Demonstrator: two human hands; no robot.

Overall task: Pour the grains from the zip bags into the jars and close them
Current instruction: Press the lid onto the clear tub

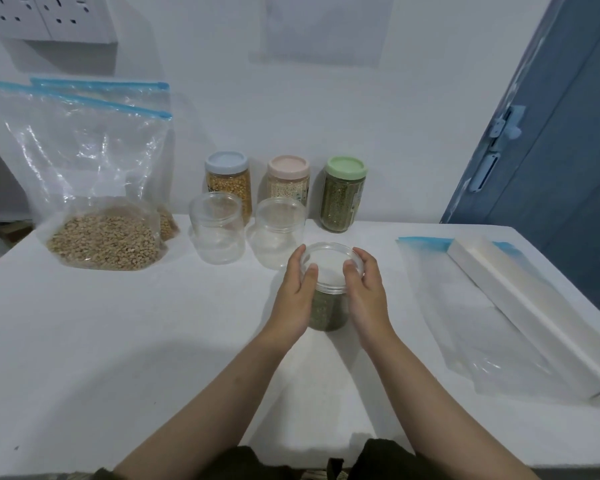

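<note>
1. Nearest, both forearms are reaching over the white table (153, 341); the left hand (297, 292) and the right hand (364, 292) are curling round the clear lid (331, 263) from either side, thumbs pressing on its top and fingers clamping its rim.
2. The lid is sitting on a clear jar (326, 311) holding dark green grains, standing at mid-table between the palms; I am judging the closing step for this jar to be in hand; whether the lid is fully seated I cannot tell.
3. To the right, an emptied zip bag (465, 306) is lying flat under a long white box (520, 306).
4. Farther back, two empty clear jars (219, 233) are waiting with lids on; left of them, a zip bag of tan grains (101, 237) is standing against the wall, a second bag (167, 223) just behind it.
5. At the wall, three filled capped jars (288, 181) are lining up.
6. The next move is likely calling for twisting the lid tight, then setting this jar aside and opening an empty one for the tan grains.
</note>
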